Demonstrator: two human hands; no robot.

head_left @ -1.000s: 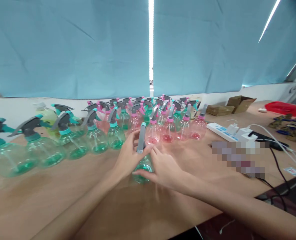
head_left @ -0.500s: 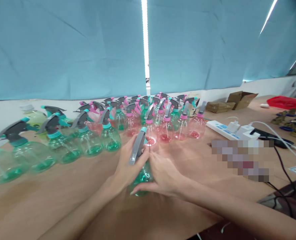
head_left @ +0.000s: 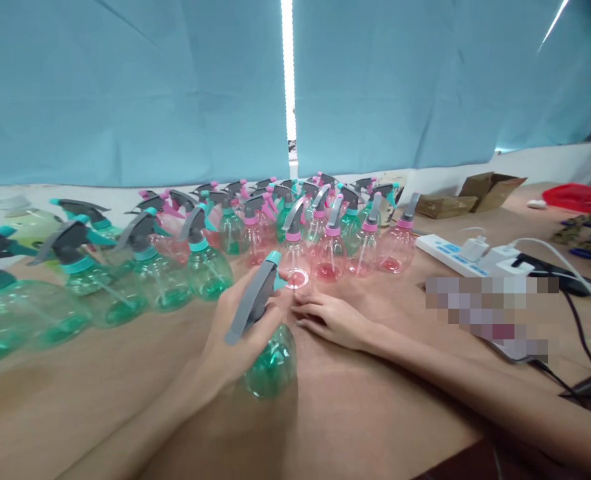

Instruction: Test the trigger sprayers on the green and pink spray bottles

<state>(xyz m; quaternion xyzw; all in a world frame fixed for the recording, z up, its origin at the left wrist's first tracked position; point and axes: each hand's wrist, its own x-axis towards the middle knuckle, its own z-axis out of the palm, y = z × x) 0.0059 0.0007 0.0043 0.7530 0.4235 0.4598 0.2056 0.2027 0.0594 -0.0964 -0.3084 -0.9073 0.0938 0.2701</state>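
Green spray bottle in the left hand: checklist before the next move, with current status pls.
1. Left hand closed around the green spray bottle near its neck: ok.
2. Right hand off that bottle: ok, beside it, fingers slightly bent.
3. Sprayer head fully seated: cannot tell, fingers cover the collar.
4. Base resting on the tabletop: cannot tell from this angle.
5. Gap to the nearest pink bottle: cannot tell, they look close.
6. Power strip away from both hands: ok, off to the right.

Green bottle (head_left: 274, 365) of glossy, smooth plastic, its grey trigger (head_left: 253, 297) of matt plastic
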